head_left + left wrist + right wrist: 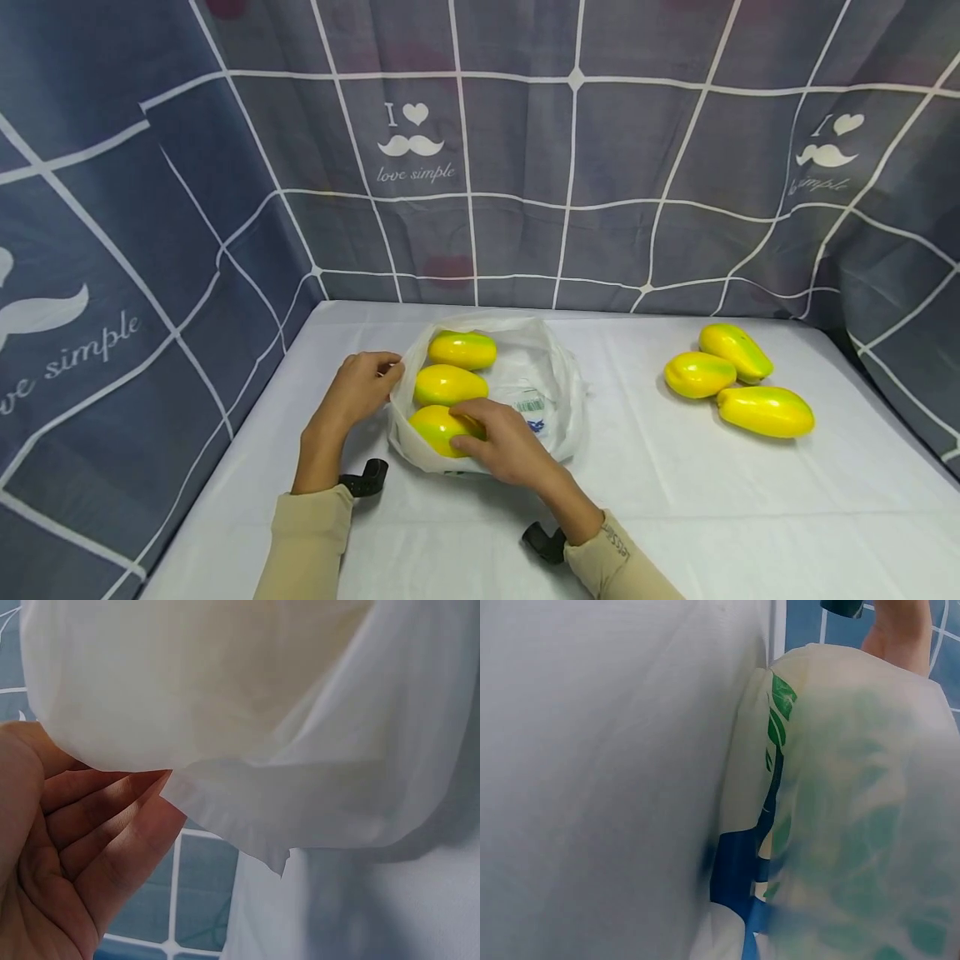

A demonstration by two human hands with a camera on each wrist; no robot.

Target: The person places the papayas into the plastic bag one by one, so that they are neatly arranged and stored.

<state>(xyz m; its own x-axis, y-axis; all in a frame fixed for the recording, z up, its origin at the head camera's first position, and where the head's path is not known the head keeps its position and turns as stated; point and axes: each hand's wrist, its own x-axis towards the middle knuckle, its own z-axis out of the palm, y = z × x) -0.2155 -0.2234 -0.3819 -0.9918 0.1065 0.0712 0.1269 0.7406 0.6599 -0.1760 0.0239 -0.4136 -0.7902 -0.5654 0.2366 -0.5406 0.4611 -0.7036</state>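
Note:
A white plastic bag (543, 379) lies open on the table with three yellow-green fruits inside. My left hand (390, 367) pinches the bag's left rim; in the left wrist view its fingers (97, 825) hold the thin white bag (262, 712) from beneath. Fingers and thumb of my right hand (463, 427) curl round the nearest fruit (433, 430) inside the bag. The middle fruit (448, 385) and the far fruit (462, 350) lie behind it. The right wrist view is filled by the bag's wall (840, 825) with green and blue print.
Three more yellow-green fruits (699, 374) (737, 350) (767, 411) lie loose at the right on the white tablecloth (750, 517). A dark checked curtain (525, 167) closes off the back and both sides. Black wrist straps (366, 478) show near both sleeves.

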